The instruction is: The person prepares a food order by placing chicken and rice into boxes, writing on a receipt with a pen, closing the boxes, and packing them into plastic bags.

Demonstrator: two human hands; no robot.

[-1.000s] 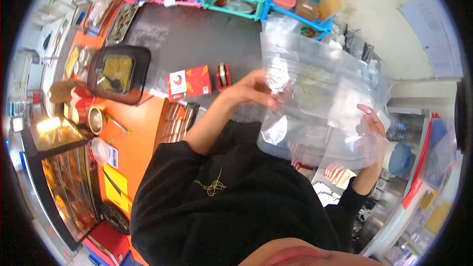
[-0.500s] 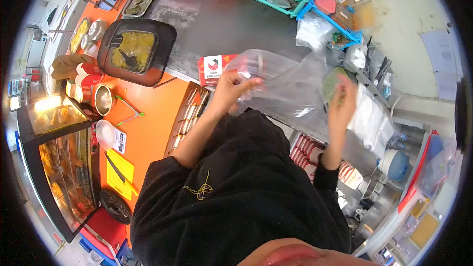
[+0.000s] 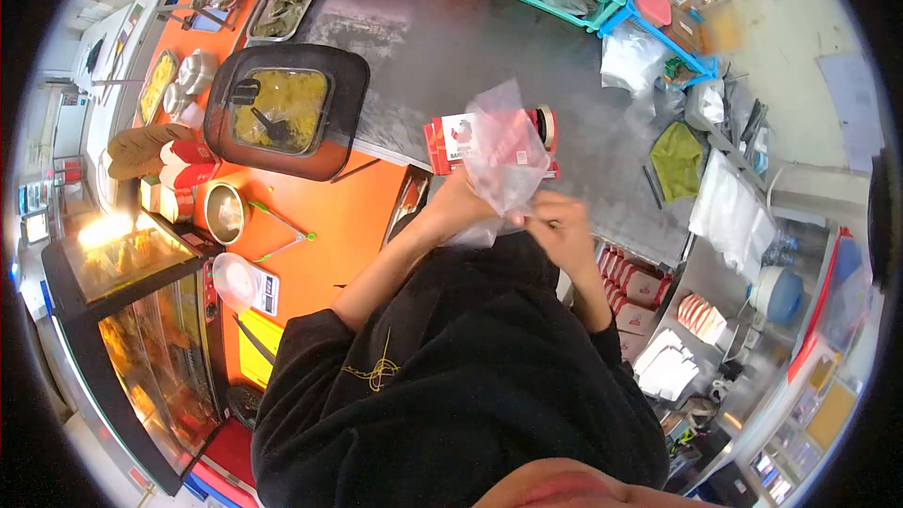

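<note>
One clear, thin plastic bag (image 3: 509, 150), stretched wide a second ago, is now gathered into a narrow bundle, with the bare left hand (image 3: 456, 204) and bare right hand (image 3: 562, 226) drawn close together; handling now seems to centre on its lower part. The right fingers, slightly blurred, appear to pinch its lower edge; the left fingers are mostly behind the film, so their grip cannot be told. The bag rises above both hands, partly covering a red-and-white cardboard box (image 3: 452, 139) on the dark grey surface (image 3: 423, 75).
</note>
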